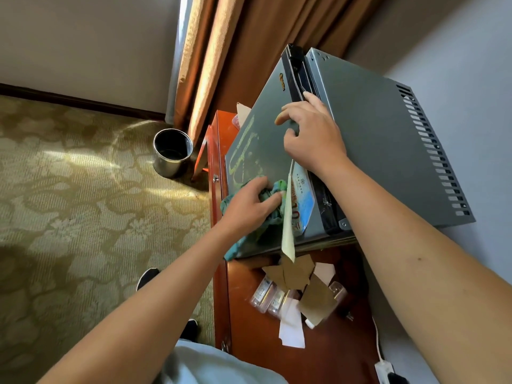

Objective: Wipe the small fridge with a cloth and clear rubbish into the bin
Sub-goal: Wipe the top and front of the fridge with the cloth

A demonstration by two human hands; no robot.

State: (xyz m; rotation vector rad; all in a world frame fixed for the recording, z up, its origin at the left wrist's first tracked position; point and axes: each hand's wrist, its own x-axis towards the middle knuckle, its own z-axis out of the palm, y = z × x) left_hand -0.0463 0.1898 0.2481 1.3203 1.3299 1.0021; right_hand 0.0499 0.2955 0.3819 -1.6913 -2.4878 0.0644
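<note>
**Fridge door under the cloth, rubbish on the cabinet**

The small grey fridge sits on a red-brown wooden cabinet against the wall, its door facing left toward the carpet. The left hand presses a bunched green-blue cloth against the lower part of that door — fingers curled into the fabric, gripping it. Pale streaks mark the door surface just above the cloth. The right hand rests higher up, at the door's top edge beside the dark seam, fingers bent over the rim and the thumb lying on the door face. Between the two hands a printed card and a pale strip of paper lie along the fridge's near edge.

Below the fridge, on the cabinet top, lies a heap of rubbish — torn brown cardboard, small clear plastic packets and a white paper slip. The round metal bin stands on the patterned carpet, well apart to the left, near the orange curtain.
</note>
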